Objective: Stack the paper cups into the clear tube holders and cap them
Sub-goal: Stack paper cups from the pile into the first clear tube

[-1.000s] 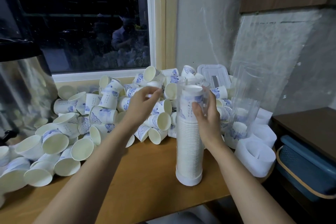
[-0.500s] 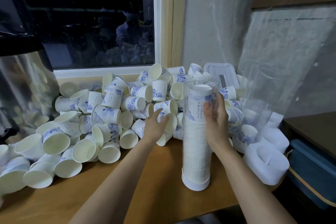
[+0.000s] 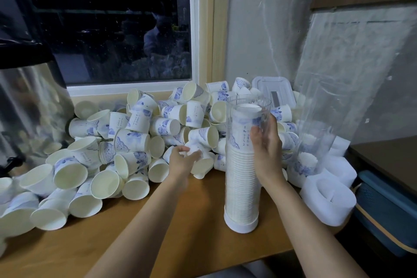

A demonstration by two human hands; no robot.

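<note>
Steadying the tube is the right hand's job: its fingers wrap the clear wall near the top, right of centre in the frame, likely so the tall, narrow column stands upright on the table while cups go in. The tube sits in its white base, and the stack inside reaches nearly to the rim (little room left, by the look of it). The left hand is down at the near edge of the pile, centre frame, fingers curled at a cup; blur hides whether they have closed on it. Loose caps lie at the lower right, near the tube, handy for closing it once full. A second tube stands behind them.
</note>
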